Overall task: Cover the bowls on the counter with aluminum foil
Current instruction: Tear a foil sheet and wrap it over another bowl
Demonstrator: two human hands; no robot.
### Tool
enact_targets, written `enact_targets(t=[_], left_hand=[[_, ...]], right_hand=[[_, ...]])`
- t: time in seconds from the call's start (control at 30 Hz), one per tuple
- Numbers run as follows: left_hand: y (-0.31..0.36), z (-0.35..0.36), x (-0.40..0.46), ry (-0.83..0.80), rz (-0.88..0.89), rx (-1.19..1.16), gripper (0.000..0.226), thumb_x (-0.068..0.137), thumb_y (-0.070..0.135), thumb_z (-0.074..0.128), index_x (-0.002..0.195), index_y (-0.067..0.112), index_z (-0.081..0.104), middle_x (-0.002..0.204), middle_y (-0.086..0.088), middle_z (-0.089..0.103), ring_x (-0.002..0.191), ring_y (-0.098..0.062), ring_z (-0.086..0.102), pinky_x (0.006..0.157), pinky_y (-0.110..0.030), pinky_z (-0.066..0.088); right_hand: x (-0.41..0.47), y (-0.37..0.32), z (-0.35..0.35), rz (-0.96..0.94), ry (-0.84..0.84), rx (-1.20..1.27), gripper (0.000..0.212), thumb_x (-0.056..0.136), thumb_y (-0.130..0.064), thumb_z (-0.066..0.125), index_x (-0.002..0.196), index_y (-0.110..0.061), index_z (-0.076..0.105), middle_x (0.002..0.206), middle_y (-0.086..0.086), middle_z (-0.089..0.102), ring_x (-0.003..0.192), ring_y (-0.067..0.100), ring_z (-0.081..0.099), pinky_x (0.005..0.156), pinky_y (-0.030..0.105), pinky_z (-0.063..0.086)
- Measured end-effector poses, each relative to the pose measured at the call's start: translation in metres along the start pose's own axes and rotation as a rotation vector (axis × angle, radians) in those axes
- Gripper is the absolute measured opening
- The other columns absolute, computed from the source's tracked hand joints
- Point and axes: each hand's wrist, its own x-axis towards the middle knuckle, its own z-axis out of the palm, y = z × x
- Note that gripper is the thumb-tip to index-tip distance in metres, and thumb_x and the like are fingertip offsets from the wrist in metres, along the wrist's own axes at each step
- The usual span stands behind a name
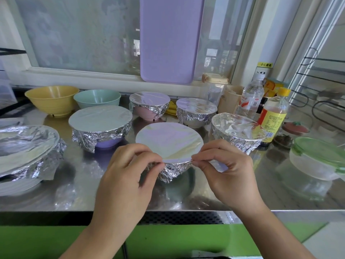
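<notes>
A small bowl with foil stretched flat over its top [169, 142] stands in the middle of the steel counter [80, 193]. My left hand [127, 176] and my right hand [227, 172] pinch the crumpled foil at its near rim, one on each side. Around it stand several other foil-covered bowls: a purple one [100, 124], a pink one [149, 103], a steel one [196, 111], one at the right [237, 131] and a wide one at the left edge [28, 146]. A yellow bowl [52, 99] and a green bowl [97, 98] at the back stand bare.
A water bottle [251, 98] and a yellow-capped sauce bottle [273, 114] stand at the back right. A clear container with a green lid [319, 161] sits at the right. A purple cutting board [168, 40] leans against the window. The counter's front edge runs just under my wrists.
</notes>
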Motion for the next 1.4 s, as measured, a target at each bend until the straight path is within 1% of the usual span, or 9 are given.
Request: enact_targets(t=[0.17,0.27,0.37,0.5,1.07,1.2,1.27,1.33,1.4], left_hand=[[0.004,0.007,-0.009,-0.036,-0.277,-0.112,0.047,0.079,0.041,0.083,0.115,0.024,0.060,0.122,0.007,0.046,0.108,-0.014,0.059,0.093,-0.022,0.047],[0.010,0.007,-0.009,0.011,-0.161,-0.045,0.036,0.082,0.031,0.082,0.112,0.019,0.065,0.119,0.003,0.047,0.111,-0.019,0.053,0.099,-0.013,0.038],[0.013,0.008,-0.005,-0.009,0.004,-0.009,0.016,0.088,0.022,0.081,0.101,0.017,0.073,0.110,0.005,0.055,0.105,-0.021,0.055,0.093,-0.016,0.040],[0.011,0.011,0.001,-0.018,0.058,-0.008,0.003,0.095,0.019,0.077,0.096,0.018,0.075,0.100,0.010,0.063,0.098,-0.019,0.058,0.085,-0.024,0.046],[0.000,0.006,0.009,-0.126,0.070,0.043,0.020,0.085,0.018,0.086,0.098,0.024,0.072,0.103,0.016,0.059,0.100,-0.012,0.058,0.076,-0.030,0.049],[-0.003,0.004,0.003,-0.134,-0.158,-0.063,0.046,0.078,0.032,0.088,0.115,0.030,0.062,0.113,0.018,0.049,0.096,-0.004,0.060,0.073,-0.018,0.049],[-0.003,0.005,0.001,-0.108,-0.356,-0.133,0.065,0.071,0.036,0.093,0.122,0.030,0.054,0.114,0.015,0.046,0.095,-0.001,0.062,0.074,-0.009,0.047],[0.000,0.006,0.002,-0.091,-0.513,-0.230,0.067,0.068,0.031,0.096,0.117,0.027,0.051,0.110,0.009,0.052,0.094,0.000,0.062,0.074,-0.003,0.045],[0.002,0.008,0.005,-0.101,-0.614,-0.327,0.060,0.069,0.025,0.096,0.109,0.024,0.051,0.102,0.005,0.059,0.093,0.004,0.062,0.072,-0.003,0.045]], right_hand=[[-0.002,-0.009,0.007,-0.069,0.004,-0.049,0.017,0.082,0.001,0.088,0.087,-0.015,0.084,0.093,-0.002,0.070,0.091,0.016,0.069,0.081,0.026,0.052],[-0.002,-0.015,0.011,-0.108,-0.027,-0.059,0.013,0.084,-0.003,0.087,0.088,-0.015,0.084,0.093,-0.004,0.068,0.092,0.016,0.067,0.082,0.024,0.051],[0.001,-0.019,0.015,-0.141,-0.047,-0.066,0.012,0.085,-0.005,0.087,0.089,-0.015,0.083,0.092,-0.006,0.067,0.092,0.017,0.065,0.081,0.025,0.050],[0.002,-0.021,0.021,-0.149,-0.042,-0.060,0.011,0.086,-0.005,0.086,0.090,-0.015,0.084,0.091,-0.006,0.067,0.090,0.016,0.066,0.080,0.022,0.050],[0.003,-0.009,0.011,-0.123,-0.027,-0.121,0.019,0.084,0.004,0.084,0.093,-0.012,0.081,0.096,-0.002,0.068,0.092,0.015,0.067,0.082,0.021,0.049],[0.002,-0.011,0.004,0.065,-0.047,-0.015,0.046,0.079,-0.002,0.089,0.115,-0.021,0.069,0.110,-0.001,0.060,0.099,0.019,0.063,0.082,0.030,0.051],[0.002,-0.009,0.004,0.222,-0.038,0.034,0.063,0.073,-0.016,0.093,0.122,-0.030,0.057,0.120,-0.001,0.054,0.107,0.019,0.061,0.087,0.025,0.051],[0.003,-0.008,0.008,0.406,-0.059,0.108,0.066,0.068,-0.030,0.090,0.121,-0.036,0.052,0.123,0.000,0.054,0.109,0.014,0.061,0.087,0.016,0.049],[0.003,-0.007,0.010,0.550,-0.097,0.239,0.064,0.072,-0.031,0.091,0.122,-0.032,0.052,0.122,0.002,0.058,0.104,0.013,0.064,0.085,0.019,0.052]])
